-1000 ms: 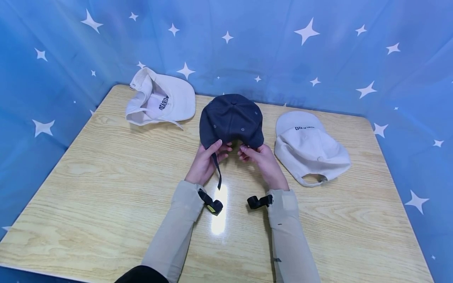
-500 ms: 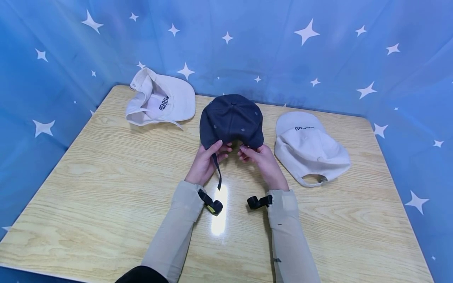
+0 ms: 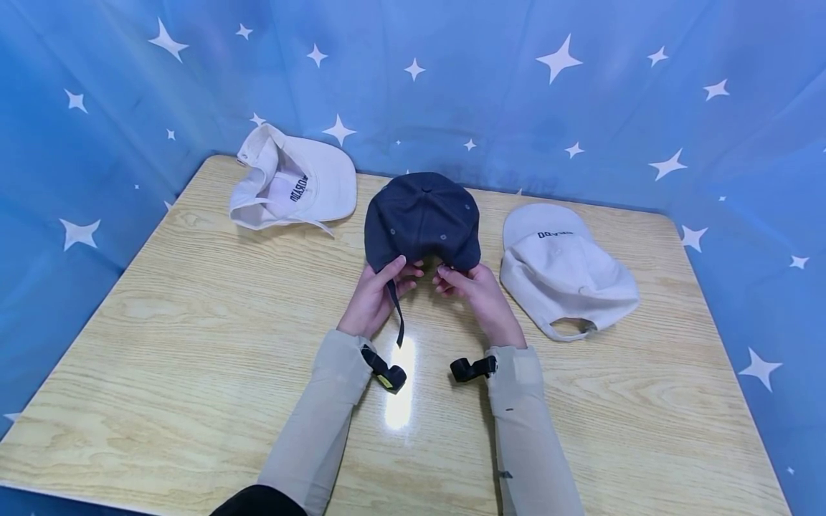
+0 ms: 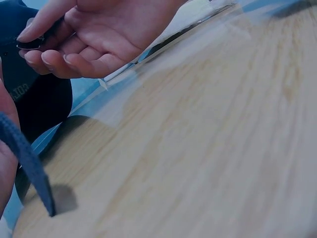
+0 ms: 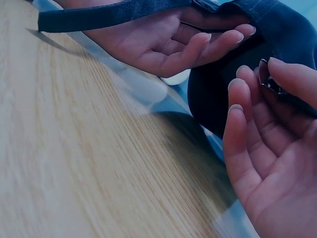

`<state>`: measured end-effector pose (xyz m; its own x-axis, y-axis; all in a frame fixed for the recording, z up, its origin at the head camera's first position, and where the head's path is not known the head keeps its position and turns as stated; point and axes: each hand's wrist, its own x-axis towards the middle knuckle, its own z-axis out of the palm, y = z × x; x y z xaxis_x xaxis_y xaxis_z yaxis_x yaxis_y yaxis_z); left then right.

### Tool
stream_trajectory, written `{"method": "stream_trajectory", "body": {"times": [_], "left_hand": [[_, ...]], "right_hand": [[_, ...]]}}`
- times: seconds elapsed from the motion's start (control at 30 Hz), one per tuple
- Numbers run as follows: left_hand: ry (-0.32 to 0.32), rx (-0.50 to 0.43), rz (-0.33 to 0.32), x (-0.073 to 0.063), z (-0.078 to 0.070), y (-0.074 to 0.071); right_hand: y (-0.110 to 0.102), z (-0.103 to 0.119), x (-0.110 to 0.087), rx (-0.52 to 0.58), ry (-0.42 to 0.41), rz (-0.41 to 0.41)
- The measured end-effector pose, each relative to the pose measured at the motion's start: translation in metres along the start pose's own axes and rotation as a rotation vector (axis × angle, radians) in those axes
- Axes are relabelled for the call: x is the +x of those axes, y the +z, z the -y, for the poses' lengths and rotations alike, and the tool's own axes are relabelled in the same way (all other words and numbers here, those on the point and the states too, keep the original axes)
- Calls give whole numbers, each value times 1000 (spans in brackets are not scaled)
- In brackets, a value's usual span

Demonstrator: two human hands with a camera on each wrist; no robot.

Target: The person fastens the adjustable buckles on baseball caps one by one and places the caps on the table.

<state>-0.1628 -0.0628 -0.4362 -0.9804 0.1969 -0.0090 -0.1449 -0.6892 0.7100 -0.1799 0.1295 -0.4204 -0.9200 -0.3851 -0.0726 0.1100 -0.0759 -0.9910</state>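
A dark navy baseball cap (image 3: pixel 422 215) stands at the middle of the table, its back opening towards me. My left hand (image 3: pixel 374 297) grips the opening's left edge, thumb on top. From there the loose strap (image 3: pixel 396 315) hangs down past the fingers. On the other side my right hand (image 3: pixel 480 294) holds the opening's right edge. In the right wrist view its thumb and forefinger pinch a small dark metal buckle (image 5: pixel 267 79). The strap's free end (image 5: pixel 74 21) juts out left there, apart from the buckle. The cap's brim is hidden behind the crown.
A white cap (image 3: pixel 323 175) lies on its side at the back left, inside showing. Close to my right hand, an off-white cap (image 3: pixel 568 265) rests crown up, its strap fastened. Behind the wooden table (image 3: pixel 193 344) hangs a blue star-patterned curtain (image 3: pixel 484 93).
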Motion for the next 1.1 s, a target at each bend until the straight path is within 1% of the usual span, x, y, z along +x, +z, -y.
{"method": "stream_trajectory", "body": {"times": [0.23, 0.4, 0.77, 1.0, 1.1], "left_hand": [[3, 6, 3, 0, 1, -1], [5, 8, 6, 0, 1, -1], [2, 17, 4, 0, 1, 0], [2, 20, 7, 0, 1, 0], [1, 21, 7, 0, 0, 0]], "right_hand": [[8, 15, -7, -25, 1, -3], [8, 16, -7, -21, 5, -4], [8, 14, -6, -24, 13, -9], [1, 1, 1, -23, 20, -17], [0, -1, 1, -18, 21, -17]]}}
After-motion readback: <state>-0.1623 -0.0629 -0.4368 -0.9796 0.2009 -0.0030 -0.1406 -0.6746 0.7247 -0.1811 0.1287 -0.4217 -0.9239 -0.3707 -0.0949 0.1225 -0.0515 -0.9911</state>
